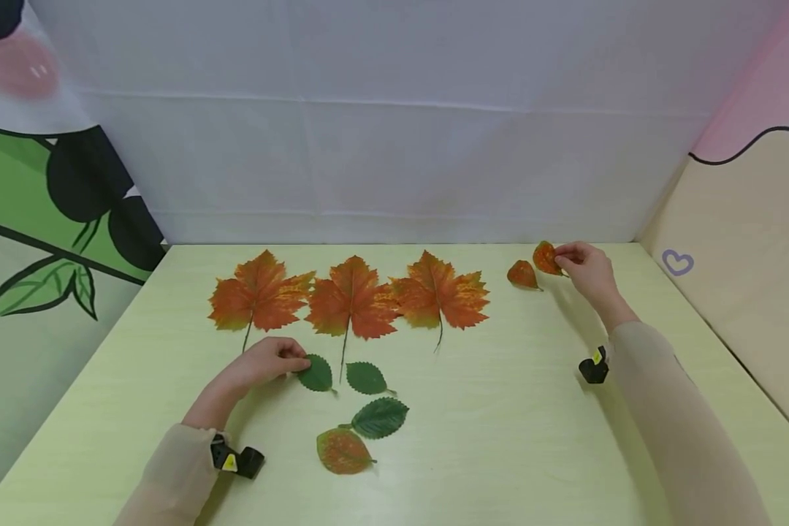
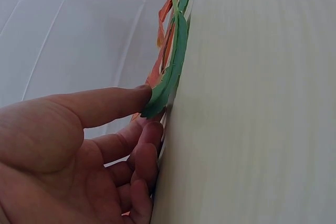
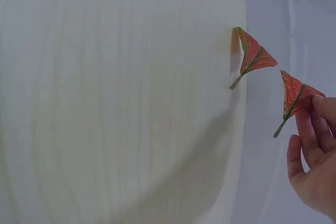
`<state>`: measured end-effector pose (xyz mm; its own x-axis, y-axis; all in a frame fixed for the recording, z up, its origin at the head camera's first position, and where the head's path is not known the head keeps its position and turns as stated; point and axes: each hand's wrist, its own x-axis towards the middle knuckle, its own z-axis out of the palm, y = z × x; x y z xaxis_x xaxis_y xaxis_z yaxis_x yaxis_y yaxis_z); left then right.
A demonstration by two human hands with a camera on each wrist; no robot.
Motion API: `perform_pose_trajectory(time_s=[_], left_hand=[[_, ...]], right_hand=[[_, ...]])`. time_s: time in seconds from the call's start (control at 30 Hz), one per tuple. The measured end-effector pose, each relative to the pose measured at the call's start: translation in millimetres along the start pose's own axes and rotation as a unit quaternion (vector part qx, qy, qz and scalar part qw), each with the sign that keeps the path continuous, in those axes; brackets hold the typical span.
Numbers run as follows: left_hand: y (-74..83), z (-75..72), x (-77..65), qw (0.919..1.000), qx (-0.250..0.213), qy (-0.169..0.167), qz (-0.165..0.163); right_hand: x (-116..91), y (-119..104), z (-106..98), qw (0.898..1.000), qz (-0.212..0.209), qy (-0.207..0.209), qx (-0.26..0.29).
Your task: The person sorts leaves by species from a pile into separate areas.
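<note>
At the table's centre left, my left hand [image 1: 271, 363] pinches the edge of a small green leaf [image 1: 316, 373] between thumb and fingers. The left wrist view has that green leaf [image 2: 169, 80] edge-on, close to the tabletop. Far back on the right, my right hand [image 1: 587, 272] pinches a small red-orange leaf [image 1: 546, 258] by its edge. In the right wrist view this leaf [image 3: 296, 95] is held off the table, its stem pointing down. Beside it lies a second small orange leaf [image 1: 521, 275], apart from the hand.
Three large orange maple leaves, left [image 1: 256, 296], middle [image 1: 352, 296] and right [image 1: 439, 292], line the back of the table [image 1: 486, 438]. Nearer me lie green leaves [image 1: 366, 378] [image 1: 380, 418] and a green-orange leaf [image 1: 343, 451]. A white cloth [image 1: 394, 168] hangs behind.
</note>
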<state>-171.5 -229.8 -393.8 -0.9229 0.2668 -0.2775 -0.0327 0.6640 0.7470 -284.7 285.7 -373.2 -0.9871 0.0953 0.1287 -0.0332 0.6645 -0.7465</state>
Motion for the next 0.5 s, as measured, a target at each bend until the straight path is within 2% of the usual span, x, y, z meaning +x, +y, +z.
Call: perform_pose_trajectory(time_s=[0.17,0.5], left_hand=[[-0.5,0.5,-0.6,1.0000,-0.002,0.001,-0.001],[2.4,1.3,-0.9,0.9999,-0.007,0.003,-0.009]], right_hand=[[3,4,4,1.000,0.012,-0.010,-0.020],[8,14,12,1.000,0.024,-0.011,-0.004]])
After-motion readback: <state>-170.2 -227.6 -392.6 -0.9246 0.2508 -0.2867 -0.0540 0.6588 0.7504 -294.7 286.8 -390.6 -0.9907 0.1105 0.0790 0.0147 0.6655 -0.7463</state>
